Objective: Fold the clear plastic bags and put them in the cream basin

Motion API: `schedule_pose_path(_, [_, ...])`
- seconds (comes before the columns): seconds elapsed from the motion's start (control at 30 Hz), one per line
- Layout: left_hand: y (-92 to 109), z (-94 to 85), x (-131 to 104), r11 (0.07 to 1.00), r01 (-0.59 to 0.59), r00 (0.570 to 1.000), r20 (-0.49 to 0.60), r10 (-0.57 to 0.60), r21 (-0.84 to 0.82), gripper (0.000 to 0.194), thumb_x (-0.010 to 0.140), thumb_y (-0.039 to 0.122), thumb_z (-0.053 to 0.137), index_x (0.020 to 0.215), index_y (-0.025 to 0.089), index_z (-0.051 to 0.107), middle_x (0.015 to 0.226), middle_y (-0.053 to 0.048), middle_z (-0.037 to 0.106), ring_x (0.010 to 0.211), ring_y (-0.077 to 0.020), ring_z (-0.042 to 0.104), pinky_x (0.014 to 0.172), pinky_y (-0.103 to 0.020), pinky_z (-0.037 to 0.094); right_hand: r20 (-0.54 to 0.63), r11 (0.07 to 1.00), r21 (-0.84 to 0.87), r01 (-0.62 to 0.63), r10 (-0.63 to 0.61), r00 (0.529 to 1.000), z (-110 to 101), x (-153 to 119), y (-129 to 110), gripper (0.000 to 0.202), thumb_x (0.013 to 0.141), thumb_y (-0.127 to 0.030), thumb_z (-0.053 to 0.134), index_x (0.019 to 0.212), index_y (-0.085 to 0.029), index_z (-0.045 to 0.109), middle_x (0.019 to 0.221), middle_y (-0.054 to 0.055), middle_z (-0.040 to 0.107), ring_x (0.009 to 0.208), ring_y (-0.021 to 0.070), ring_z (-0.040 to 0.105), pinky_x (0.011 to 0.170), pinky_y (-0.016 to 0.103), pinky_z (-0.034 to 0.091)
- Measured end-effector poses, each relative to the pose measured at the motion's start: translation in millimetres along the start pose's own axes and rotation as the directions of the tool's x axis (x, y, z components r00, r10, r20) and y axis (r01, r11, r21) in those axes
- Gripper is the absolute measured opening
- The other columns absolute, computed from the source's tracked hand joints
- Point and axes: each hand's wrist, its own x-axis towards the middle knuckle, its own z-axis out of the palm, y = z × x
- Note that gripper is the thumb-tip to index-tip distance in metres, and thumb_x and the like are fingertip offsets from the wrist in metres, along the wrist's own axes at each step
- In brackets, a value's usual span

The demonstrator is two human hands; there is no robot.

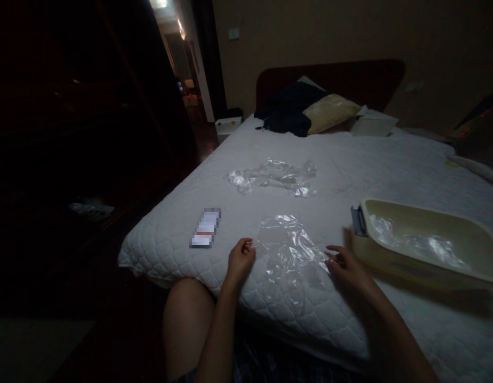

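Observation:
A clear plastic bag point(290, 247) lies spread on the white quilted bed cover, wrinkled and shiny. At its left edge, the fingers of my left hand point(241, 259) are pinched on the plastic. My right hand point(345, 267) grips the opposite edge between thumb and fingers, with the index finger raised a little. Farther back on the bed is more crumpled clear plastic point(274, 178), apart from both hands. To the right of my right hand stands a cream plastic bin point(422, 274) with a grey handle, and clear plastic point(433, 247) lies inside it.
A phone point(206, 227) with a blurred screen lies left of my left hand. Dark cloth point(290, 109), a beige pillow point(332, 113) and white papers point(374, 125) are by the headboard point(374, 80). A white box point(229, 126) stands beyond the bed's left side.

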Motion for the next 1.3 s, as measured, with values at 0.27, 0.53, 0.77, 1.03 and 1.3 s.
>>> schedule_pose_path(0.27, [4.2,-7.9,0.7,0.974,0.136,0.987,0.114,-0.117,-0.18,0.034,0.06,0.027,0.062,0.09,0.016,0.05,0.067,0.004,0.052,0.044,-0.0071,0.05,0.041,-0.019,0.038,-0.187,0.909,-0.414,0.043,-0.131,0.974,0.6,0.9,-6.2,0.041,0.074,-0.041,0.05,0.104,-0.014,0.053,0.08,0.008,0.058,0.07,0.0202,0.057,0.064,0.034,0.045])
schedule_pose_path(0.53, [7.8,-9.1,-0.8,0.98,0.144,0.98,0.16,-0.122,-0.135,0.034,0.062,0.028,0.06,0.092,0.015,0.051,0.051,0.008,0.043,0.039,-0.0055,0.043,0.039,-0.016,0.034,0.01,0.743,-0.502,0.443,-0.507,0.862,56.8,-11.8,-78.5,0.021,0.084,-0.028,0.041,0.093,-0.017,0.057,0.089,0.009,0.059,0.083,0.0198,0.056,0.074,0.032,0.044])
schedule_pose_path(0.77, [12.0,-13.1,-4.4,0.971,0.153,0.969,0.218,-0.112,-0.184,0.041,0.065,0.042,0.059,0.094,0.015,0.051,0.057,0.004,0.054,0.046,-0.0091,0.051,0.046,-0.021,0.04,0.364,0.569,-0.451,0.688,-0.586,0.724,129.0,-12.6,-95.2,0.017,0.083,-0.027,0.047,0.091,-0.018,0.059,0.084,0.008,0.06,0.078,0.0193,0.055,0.07,0.031,0.043])
schedule_pose_path(1.03, [9.6,-14.6,-0.6,0.984,0.028,0.991,0.135,-0.005,-0.173,0.031,0.07,0.042,0.054,0.082,0.013,0.059,0.071,-0.002,0.06,0.06,-0.0101,0.054,0.055,-0.021,0.042,0.363,0.633,-0.409,0.657,-0.548,0.753,145.2,-5.2,-95.8,0.019,0.085,-0.028,0.044,0.082,-0.018,0.061,0.079,0.006,0.06,0.075,0.0159,0.055,0.069,0.027,0.041])
schedule_pose_path(1.3, [12.6,-10.8,-2.9,0.961,0.112,0.979,0.193,-0.063,-0.252,0.041,0.07,0.049,0.053,0.09,0.013,0.052,0.065,0.0,0.056,0.044,-0.0074,0.05,0.041,-0.019,0.036,0.146,0.893,-0.162,0.42,-0.399,0.905,133.4,8.6,-92.9,0.015,0.079,-0.023,0.047,0.08,-0.018,0.061,0.076,0.004,0.063,0.069,0.0149,0.058,0.065,0.027,0.044])
